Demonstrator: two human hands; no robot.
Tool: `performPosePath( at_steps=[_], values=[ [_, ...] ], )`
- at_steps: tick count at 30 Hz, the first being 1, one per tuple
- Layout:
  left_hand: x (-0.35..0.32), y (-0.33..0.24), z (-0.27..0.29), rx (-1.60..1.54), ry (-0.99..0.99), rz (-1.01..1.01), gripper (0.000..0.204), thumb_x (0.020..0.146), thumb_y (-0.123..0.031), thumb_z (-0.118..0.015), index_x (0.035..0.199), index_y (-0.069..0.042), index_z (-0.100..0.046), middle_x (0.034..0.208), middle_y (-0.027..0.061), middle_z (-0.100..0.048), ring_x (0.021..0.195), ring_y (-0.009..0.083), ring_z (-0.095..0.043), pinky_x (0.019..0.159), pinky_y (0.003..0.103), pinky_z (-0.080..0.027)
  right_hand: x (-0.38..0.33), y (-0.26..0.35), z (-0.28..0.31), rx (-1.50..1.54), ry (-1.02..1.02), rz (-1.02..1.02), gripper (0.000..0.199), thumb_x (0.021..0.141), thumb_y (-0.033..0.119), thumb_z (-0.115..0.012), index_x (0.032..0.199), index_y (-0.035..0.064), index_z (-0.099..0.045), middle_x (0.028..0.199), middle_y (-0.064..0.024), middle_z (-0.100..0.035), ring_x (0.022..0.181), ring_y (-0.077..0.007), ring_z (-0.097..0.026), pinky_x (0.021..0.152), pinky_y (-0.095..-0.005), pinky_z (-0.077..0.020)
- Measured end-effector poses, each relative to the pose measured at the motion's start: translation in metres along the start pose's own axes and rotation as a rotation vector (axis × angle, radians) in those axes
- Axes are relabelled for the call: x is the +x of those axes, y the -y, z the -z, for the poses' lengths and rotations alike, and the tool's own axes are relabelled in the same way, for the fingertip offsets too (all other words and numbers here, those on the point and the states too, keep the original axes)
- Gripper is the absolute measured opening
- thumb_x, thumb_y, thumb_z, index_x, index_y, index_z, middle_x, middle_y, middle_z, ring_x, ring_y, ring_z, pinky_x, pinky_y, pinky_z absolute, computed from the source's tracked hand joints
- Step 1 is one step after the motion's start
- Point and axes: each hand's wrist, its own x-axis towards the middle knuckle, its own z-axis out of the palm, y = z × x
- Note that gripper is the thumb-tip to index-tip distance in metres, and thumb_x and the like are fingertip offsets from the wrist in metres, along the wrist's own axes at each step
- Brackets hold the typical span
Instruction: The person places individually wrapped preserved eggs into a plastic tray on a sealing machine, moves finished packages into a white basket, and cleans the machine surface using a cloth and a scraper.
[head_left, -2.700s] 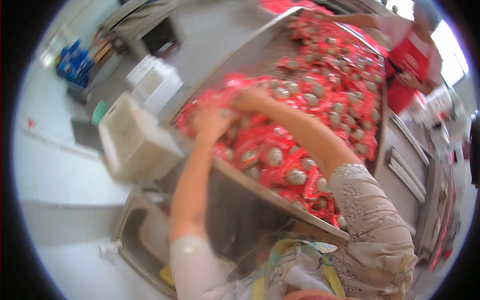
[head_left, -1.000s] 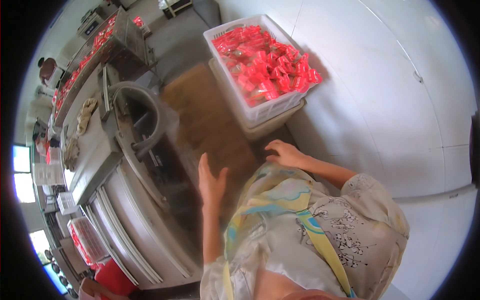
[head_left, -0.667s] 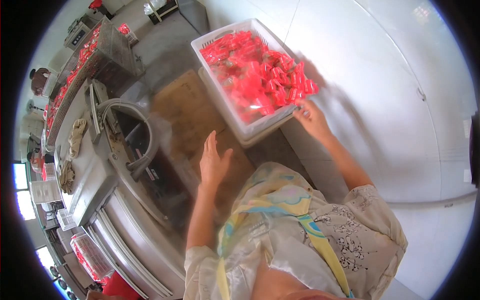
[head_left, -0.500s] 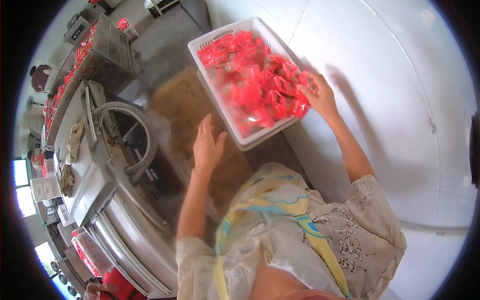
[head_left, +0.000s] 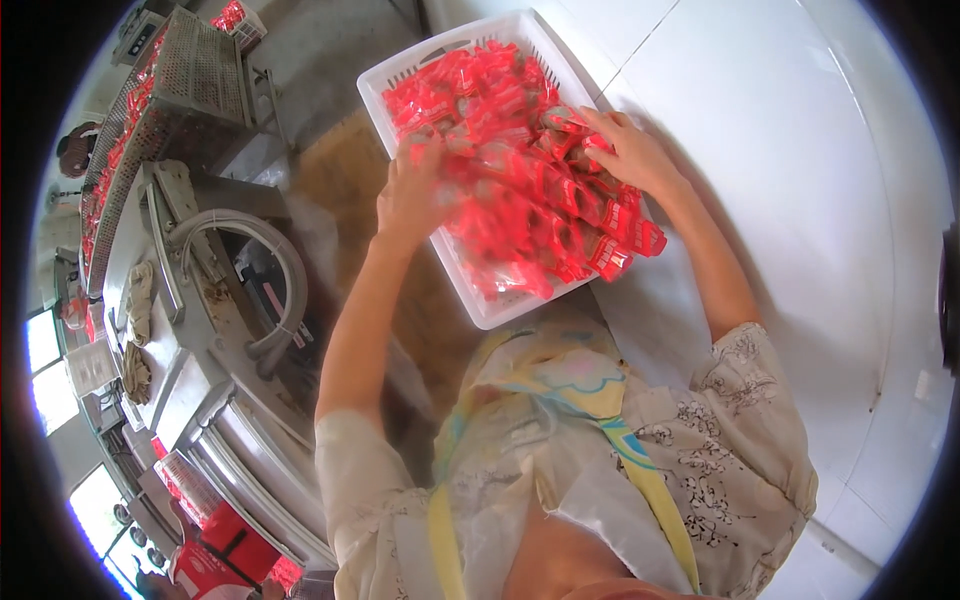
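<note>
A white plastic basket stands in front of me, heaped with small red packets that look shiny. Several packets spill over its right rim. My right hand rests at that right side, its fingers apart and touching the packets from above. Over the left rim reaches my left hand, its fingertips at the packets on that side. Motion smears the left fingers, and whether they grip a packet is hidden.
White tiled wall or panel runs along the right. A brown board lies under and left of the basket. At left stand a metal machine with a looped grey hose and a perforated metal bin holding red packets.
My left hand has moved up and forward from beside the basket onto the packets at its left rim. My right hand has shifted farther along the right rim, and packets there bulge out more.
</note>
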Motion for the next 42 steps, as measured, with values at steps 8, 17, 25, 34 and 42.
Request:
performPosePath(
  at_steps=[8,17,25,34,42],
  values=[
    [0.029,0.015,-0.019,-0.01,-0.029,-0.149,0.102,0.055,-0.024,-0.08,0.141,-0.025,-0.024,0.14,0.013,-0.03,0.12,0.0327,-0.044,0.087,0.043,-0.048,0.042,0.007,-0.025,0.017,0.047,0.018,0.056,0.086,0.042,-0.054,0.136,0.0217,-0.039,0.123,-0.0186,-0.049,0.104,-0.0357,-0.054,0.086,-0.0411,-0.0452],
    [0.065,0.038,-0.044,-0.107,0.031,-0.226,0.056,0.077,-0.018,-0.065,0.128,-0.021,-0.043,0.103,0.0103,-0.055,0.097,0.0314,-0.057,0.076,0.04,-0.049,0.052,0.039,-0.042,-0.049,0.297,0.217,0.075,0.069,0.052,-0.068,0.135,0.0285,-0.039,0.129,-0.018,-0.042,0.113,-0.0362,-0.048,0.091,-0.0431,-0.0425],
    [0.056,0.013,-0.033,-0.101,0.112,-0.223,0.061,0.068,-0.041,-0.068,0.12,-0.015,-0.05,0.114,0.0133,-0.053,0.099,0.0332,-0.056,0.082,0.043,-0.047,0.078,0.059,-0.066,-0.092,0.301,0.215,0.059,0.077,0.035,-0.062,0.132,0.0284,-0.043,0.114,-0.0175,-0.049,0.095,-0.0332,-0.057,0.079,-0.0409,-0.0469],
    [0.051,0.028,-0.048,-0.104,0.131,-0.186,0.062,0.071,-0.052,-0.067,0.119,-0.016,-0.051,0.107,0.0137,-0.052,0.094,0.0326,-0.058,0.077,0.043,-0.048,0.054,0.048,-0.073,-0.057,0.237,0.508,0.066,0.076,0.039,-0.066,0.135,0.0289,-0.038,0.112,-0.0185,-0.049,0.097,-0.0338,-0.056,0.077,-0.0436,-0.0475],
    [0.029,-0.007,-0.045,0.037,0.141,-0.134,0.061,0.068,-0.043,-0.068,0.115,-0.007,-0.051,0.108,0.0181,-0.05,0.103,0.0331,-0.053,0.081,0.044,-0.048,0.072,0.046,-0.093,-0.123,0.249,0.596,0.062,0.076,0.034,-0.067,0.131,0.0234,-0.042,0.105,-0.0143,-0.05,0.091,-0.0315,-0.058,0.069,-0.042,-0.0492]
  ],
)
